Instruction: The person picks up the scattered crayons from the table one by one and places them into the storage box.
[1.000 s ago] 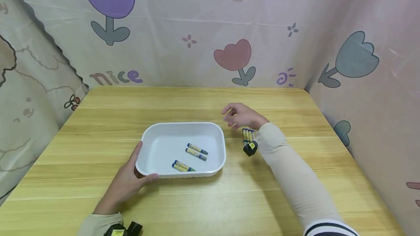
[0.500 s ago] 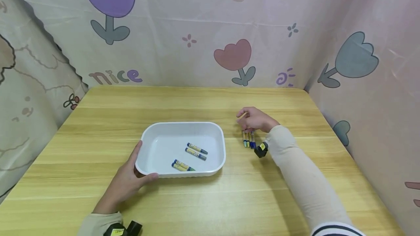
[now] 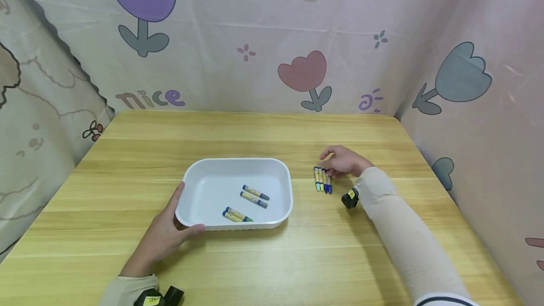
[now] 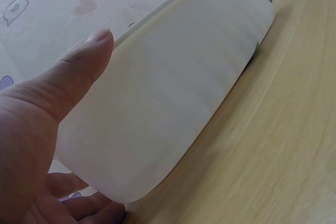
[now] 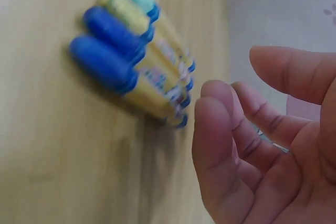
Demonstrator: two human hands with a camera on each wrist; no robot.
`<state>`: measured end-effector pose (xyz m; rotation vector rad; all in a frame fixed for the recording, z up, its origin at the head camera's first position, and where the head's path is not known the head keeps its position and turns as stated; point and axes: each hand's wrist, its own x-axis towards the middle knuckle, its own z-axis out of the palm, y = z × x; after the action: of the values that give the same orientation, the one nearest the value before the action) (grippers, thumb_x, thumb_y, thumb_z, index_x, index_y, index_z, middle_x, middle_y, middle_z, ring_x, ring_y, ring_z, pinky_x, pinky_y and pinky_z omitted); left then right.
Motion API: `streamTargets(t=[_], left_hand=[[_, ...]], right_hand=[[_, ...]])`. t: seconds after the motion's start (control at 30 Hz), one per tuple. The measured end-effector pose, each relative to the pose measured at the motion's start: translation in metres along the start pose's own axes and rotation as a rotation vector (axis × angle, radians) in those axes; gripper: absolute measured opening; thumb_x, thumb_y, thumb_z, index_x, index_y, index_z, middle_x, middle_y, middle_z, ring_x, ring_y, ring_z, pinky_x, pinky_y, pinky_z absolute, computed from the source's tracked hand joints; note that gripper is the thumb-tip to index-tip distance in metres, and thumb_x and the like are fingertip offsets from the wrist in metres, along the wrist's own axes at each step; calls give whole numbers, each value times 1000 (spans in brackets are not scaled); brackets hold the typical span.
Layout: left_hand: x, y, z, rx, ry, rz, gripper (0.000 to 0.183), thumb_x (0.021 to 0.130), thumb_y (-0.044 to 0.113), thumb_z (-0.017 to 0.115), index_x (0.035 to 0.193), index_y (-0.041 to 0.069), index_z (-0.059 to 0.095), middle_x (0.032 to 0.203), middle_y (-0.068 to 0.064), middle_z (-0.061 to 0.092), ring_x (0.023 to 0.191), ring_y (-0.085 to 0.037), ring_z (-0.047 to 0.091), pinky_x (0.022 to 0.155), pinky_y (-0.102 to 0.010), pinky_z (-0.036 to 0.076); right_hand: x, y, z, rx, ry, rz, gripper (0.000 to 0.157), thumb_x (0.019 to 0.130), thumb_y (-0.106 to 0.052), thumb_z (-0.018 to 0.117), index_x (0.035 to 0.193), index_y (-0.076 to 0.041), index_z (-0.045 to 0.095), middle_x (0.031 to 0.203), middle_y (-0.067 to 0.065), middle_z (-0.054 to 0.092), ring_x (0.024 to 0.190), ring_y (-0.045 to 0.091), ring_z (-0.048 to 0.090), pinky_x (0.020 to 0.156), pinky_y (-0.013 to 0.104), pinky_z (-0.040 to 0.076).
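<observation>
My left hand [image 3: 163, 233] grips the near left corner of a white plastic tray [image 3: 212, 169]. In the left wrist view its thumb lies along the outer wall [image 4: 157, 93] near the rim, with the fingers round the lower corner. Inside the tray lie several crayons [image 3: 253, 199] with yellow wrappers and blue ends. On the table to its right, several more crayons [image 3: 318, 179] lie side by side in a row. My right hand [image 3: 342, 160] hovers at the row's right end, over its far part. The right wrist view shows thumb and fingers apart, holding nothing, beside the crayons' blue ends [image 5: 181, 121].
The wooden table [image 3: 276, 268] reaches back to a printed curtain [image 3: 221, 70], which also hangs along both sides. A small black camera [image 3: 350, 198] is worn on the right wrist, and another [image 3: 153, 298] on the left.
My right hand has moved right and toward me, from beyond the crayon row to its right end, and more of the row shows. The left hand and tray stay put.
</observation>
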<state>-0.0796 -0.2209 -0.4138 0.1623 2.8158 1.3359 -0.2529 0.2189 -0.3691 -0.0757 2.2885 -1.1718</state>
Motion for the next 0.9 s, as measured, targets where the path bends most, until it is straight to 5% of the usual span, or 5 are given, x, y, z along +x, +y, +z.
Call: streamTargets(t=[0.57, 0.9], left_hand=[[-1, 0, 1, -18, 2, 5, 117, 78, 34, 82, 157, 16, -2, 149, -32, 29, 125, -47, 43, 99, -64, 33], [-1, 2, -1, -15, 0, 2, 117, 78, 35, 82, 157, 16, -2, 148, -32, 30, 124, -45, 44, 98, -64, 34]], right_hand=[[-5, 23, -1, 6, -30, 86, 38, 88, -4, 68, 121, 3, 50, 80, 7, 58, 57, 13, 46, 55, 27, 47], [-3, 23, -3, -17, 4, 32, 33, 88, -4, 66, 115, 3, 49, 82, 8, 60, 67, 18, 53, 64, 31, 50]])
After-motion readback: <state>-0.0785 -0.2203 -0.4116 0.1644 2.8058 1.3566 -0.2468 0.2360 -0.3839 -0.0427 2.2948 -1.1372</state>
